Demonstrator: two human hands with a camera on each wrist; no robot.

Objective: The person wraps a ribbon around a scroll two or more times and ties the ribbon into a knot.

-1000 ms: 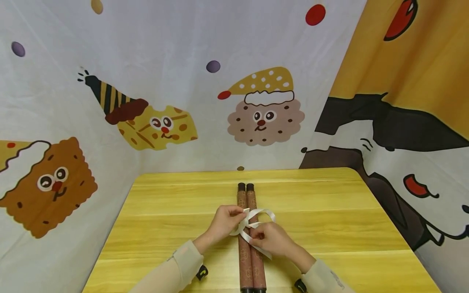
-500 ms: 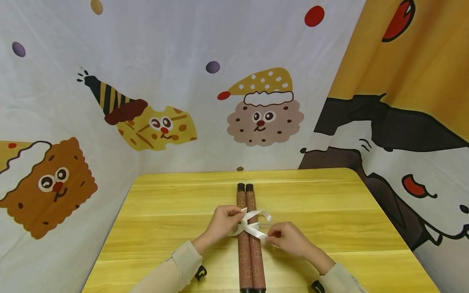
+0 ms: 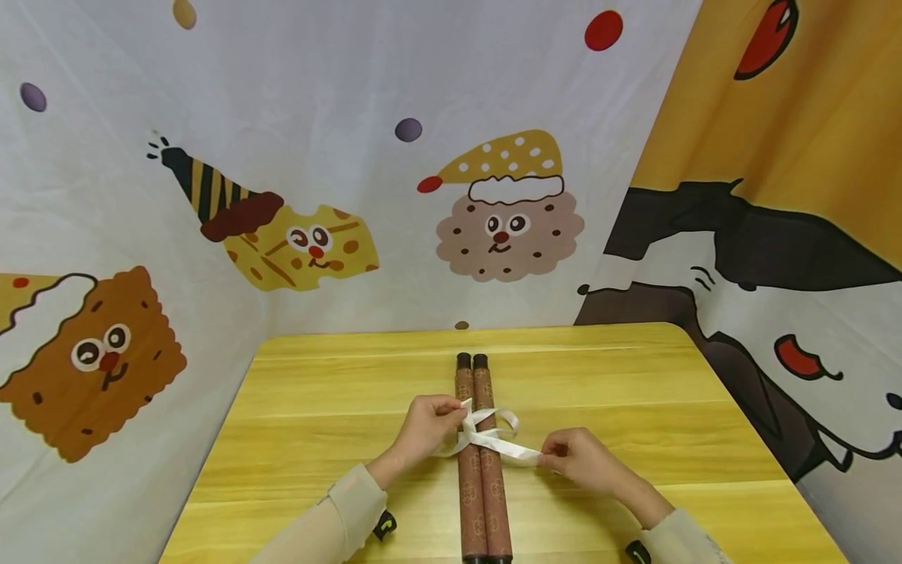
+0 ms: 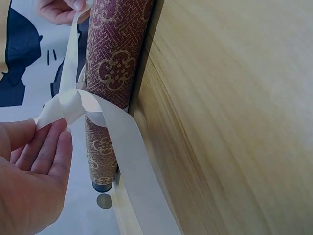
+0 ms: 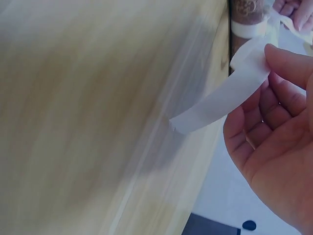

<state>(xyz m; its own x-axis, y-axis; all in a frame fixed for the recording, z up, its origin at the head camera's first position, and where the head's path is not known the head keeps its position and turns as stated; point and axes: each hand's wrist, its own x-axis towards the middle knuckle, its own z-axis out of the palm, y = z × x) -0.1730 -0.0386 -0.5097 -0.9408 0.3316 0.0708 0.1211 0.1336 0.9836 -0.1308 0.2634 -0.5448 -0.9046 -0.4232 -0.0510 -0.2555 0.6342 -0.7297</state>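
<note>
Two scrolls in reddish-brown patterned cloth, a left scroll [image 3: 470, 493] and a right scroll [image 3: 497, 505], lie side by side on the table, pointing away from me. Both have black end knobs. A white ribbon [image 3: 517, 451] passes around them, crossing on top near the middle, with a loop standing to the right. My left hand [image 3: 425, 429] pinches one part of the ribbon just above the left scroll. To the right of the scrolls, my right hand [image 3: 586, 464] pinches another stretch, its cut tail [image 5: 188, 122] hanging free in the right wrist view.
The wood-grain table [image 3: 338, 376] ends at a back edge close to a cartoon-printed curtain [image 3: 338, 94]. A black strap piece [image 3: 384, 525] shows under the left sleeve, another [image 3: 638, 552] by the right sleeve.
My right hand has moved right, away from the scrolls, drawing its ribbon end out straighter. The upper right loop has become smaller. My left hand has stayed nearly in place.
</note>
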